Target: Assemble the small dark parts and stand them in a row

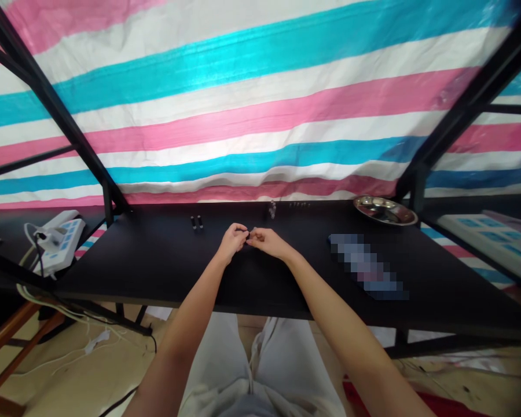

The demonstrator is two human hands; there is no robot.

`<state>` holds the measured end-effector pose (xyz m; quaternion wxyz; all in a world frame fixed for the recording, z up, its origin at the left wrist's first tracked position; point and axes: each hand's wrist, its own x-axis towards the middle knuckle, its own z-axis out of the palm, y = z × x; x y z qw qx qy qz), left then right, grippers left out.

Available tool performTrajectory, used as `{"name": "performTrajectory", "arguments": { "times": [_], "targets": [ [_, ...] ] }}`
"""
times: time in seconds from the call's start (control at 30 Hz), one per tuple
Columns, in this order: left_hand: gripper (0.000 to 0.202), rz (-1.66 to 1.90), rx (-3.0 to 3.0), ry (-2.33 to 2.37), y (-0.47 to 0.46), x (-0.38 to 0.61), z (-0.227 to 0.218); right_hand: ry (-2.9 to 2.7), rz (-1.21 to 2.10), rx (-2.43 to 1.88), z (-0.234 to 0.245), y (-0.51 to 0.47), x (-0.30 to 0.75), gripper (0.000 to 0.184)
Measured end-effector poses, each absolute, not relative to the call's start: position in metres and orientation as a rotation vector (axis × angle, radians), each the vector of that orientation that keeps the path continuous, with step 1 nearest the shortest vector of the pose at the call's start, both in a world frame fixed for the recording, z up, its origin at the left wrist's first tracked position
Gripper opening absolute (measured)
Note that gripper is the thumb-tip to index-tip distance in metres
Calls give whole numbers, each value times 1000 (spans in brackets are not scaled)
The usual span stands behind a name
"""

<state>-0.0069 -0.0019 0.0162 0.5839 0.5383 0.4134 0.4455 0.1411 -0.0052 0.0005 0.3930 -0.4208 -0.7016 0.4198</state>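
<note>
Over the middle of the black table (156, 260), my left hand (233, 243) and my right hand (267, 241) meet fingertip to fingertip. Both are closed in a pinch around something tiny and dark, too small to name. To the left of my hands, two short dark cylinders with pale ends (197, 222) stand side by side. Beyond my right hand sits a cluster of small whitish, clear-looking pieces (272, 209). Further right along the back edge runs a row of several tiny bits (300, 204), too small to make out.
A shiny round metal dish (385, 211) rests at the back right. In front of it lies a pixelated bluish flat item (367, 267). White power strips (63, 246) with cables are at the left. Black metal posts (61, 113) and a striped sheet (252, 127) enclose the table.
</note>
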Motion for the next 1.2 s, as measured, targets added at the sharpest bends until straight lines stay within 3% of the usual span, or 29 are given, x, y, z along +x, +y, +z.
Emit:
{"name": "performTrajectory", "arguments": {
  "times": [0.23,0.47,0.83,1.2],
  "targets": [
    [10,1204,1320,1160,7,-9,5,-1502,529,-1444,-13,25,165,21],
    [11,1084,1411,1225,8,-10,5,-1502,335,-1840,-8,49,173,16],
    [19,929,2026,1472,1,-10,4,-1556,273,-1988,-15,53,169,19],
    [19,988,2016,1402,0,-11,4,-1557,269,-1976,-19,53,184,18]
  ]
}}
